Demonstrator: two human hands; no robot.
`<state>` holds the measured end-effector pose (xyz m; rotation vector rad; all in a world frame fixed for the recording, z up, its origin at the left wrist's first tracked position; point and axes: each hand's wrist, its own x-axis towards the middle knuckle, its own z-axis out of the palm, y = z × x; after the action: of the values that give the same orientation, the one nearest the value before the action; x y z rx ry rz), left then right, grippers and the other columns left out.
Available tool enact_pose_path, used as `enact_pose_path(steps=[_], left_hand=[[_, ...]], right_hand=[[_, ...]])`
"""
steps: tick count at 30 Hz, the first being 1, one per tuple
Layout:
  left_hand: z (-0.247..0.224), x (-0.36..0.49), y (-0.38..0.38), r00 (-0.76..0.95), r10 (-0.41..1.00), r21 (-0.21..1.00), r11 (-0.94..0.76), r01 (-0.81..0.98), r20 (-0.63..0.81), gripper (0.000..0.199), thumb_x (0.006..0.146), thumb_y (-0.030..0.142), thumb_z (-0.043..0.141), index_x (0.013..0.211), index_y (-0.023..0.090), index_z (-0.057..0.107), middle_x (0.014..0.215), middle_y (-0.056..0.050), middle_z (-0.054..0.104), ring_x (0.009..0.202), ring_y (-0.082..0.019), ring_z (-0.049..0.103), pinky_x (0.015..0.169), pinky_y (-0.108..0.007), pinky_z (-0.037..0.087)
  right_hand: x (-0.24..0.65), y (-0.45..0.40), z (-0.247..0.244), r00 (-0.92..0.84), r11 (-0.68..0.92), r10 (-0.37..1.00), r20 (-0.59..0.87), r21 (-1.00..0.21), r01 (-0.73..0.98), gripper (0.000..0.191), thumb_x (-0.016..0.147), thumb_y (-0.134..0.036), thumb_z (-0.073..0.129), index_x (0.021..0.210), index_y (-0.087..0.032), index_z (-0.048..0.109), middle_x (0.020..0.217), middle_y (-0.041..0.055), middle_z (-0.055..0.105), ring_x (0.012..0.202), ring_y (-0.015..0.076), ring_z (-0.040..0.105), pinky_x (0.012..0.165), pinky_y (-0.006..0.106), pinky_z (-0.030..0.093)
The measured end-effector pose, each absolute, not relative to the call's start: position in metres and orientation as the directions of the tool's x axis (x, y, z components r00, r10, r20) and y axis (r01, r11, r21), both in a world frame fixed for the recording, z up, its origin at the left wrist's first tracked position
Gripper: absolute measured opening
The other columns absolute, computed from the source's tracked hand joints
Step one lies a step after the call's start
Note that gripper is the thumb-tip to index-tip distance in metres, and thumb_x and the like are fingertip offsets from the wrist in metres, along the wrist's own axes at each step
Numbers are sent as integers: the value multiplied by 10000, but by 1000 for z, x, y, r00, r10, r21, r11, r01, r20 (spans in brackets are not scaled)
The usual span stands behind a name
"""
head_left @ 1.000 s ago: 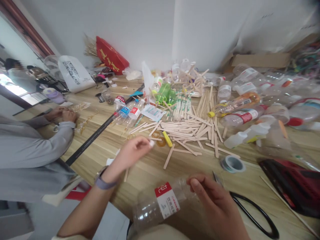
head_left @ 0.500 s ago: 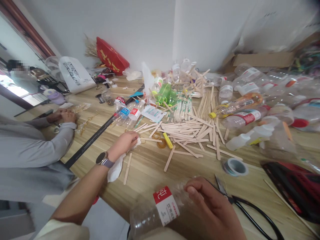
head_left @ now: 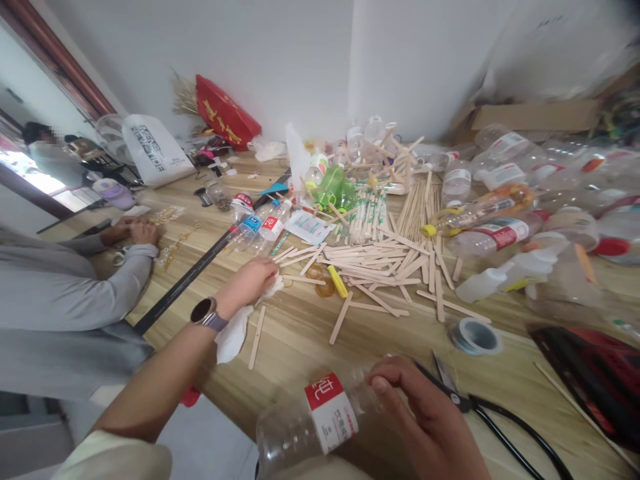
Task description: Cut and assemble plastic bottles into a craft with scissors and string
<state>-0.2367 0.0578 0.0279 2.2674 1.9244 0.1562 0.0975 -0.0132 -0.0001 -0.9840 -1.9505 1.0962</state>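
Observation:
My left hand (head_left: 255, 283), a watch on its wrist, has its fingers closed at a crumpled white tissue (head_left: 234, 337) on the table, beside the craft sticks; what the fingertips pinch is too small to make out. A clear plastic bottle (head_left: 285, 427) with a red and white label lies on its side at the near edge, its narrow end in my right hand (head_left: 420, 413). Open black-handled scissors (head_left: 463, 402) lie just right of that hand. One loose stick (head_left: 257, 338) rests right of the tissue.
A pile of wooden sticks (head_left: 380, 263) spreads mid-table, with a yellow cutter (head_left: 337, 281) near it. Many bottles (head_left: 505, 233) crowd the right. A tape roll (head_left: 475, 336) and a red-black case (head_left: 595, 373) are nearer. At left, a person's hands (head_left: 143, 231) work over small golden pieces.
The view has shifted slightly, so the table things sit a little further right. Both my hands keep nearly the same pose, and the bottle stays in my right hand.

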Motion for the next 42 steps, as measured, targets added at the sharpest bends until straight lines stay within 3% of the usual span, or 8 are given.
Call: enact_pose_path(steps=[12,15,18,22,28,34,38,42], left_hand=[[56,-225,28,224,968,557,-123,821,-116,205,886,343,518,773,192,598,923,-57,701,829,-169,631,759,-270,478],[56,-204,17,0,988,964,150,220,-154,225,760,371,718,772,176,606,906,-45,719,827,-160,666,762,-259,511],[49,-174,8,81,947,904,322,-283,-312,337,664,356,827,863,156,644,864,-46,738,803,-157,695,805,-269,537],[44,-137,4,266,899,768,437,-469,-349,344,666,313,844,887,126,659,903,-75,749,815,-155,707,791,-232,540],[47,-97,2,394,833,716,542,-440,-389,315,643,271,861,814,134,634,815,-9,693,816,-134,673,803,-238,522],[41,-77,0,420,807,803,542,-247,-415,340,681,377,820,806,142,610,785,10,626,759,-120,630,784,-268,501],[46,-82,-5,419,835,934,299,198,-356,270,806,396,683,967,185,632,983,-47,684,958,-210,643,886,-347,482],[57,-95,-19,329,866,769,95,632,-377,536,795,468,662,1269,242,554,1343,-101,575,1238,-324,518,1047,-469,391]], right_hand=[[94,-12,3,-445,419,847,289,-880,225,235,969,-303,476,768,-238,577,691,-33,582,633,119,568,588,203,459],[92,-14,3,-418,419,857,302,-880,224,212,966,-299,483,793,-240,590,707,-35,606,643,112,590,589,195,468],[93,-17,-2,-365,402,883,294,-876,267,127,961,-312,504,945,-247,612,812,-14,655,727,125,630,637,205,497],[95,-17,-1,-269,385,913,306,-864,324,213,957,-336,512,1137,-235,561,868,20,632,753,143,618,616,221,503],[93,-8,20,-206,489,871,445,-825,284,289,904,-350,603,1161,-219,578,904,31,618,729,143,584,655,248,507],[93,-11,22,-224,289,943,246,-940,182,124,872,-322,626,897,-210,674,769,8,675,653,144,603,586,237,493],[119,-13,23,-170,229,966,197,-952,200,177,872,-367,604,869,-234,722,784,12,726,668,156,659,596,236,520],[183,-19,20,60,131,980,188,-846,517,270,871,-442,554,854,-250,744,805,31,748,695,190,697,624,269,556]])
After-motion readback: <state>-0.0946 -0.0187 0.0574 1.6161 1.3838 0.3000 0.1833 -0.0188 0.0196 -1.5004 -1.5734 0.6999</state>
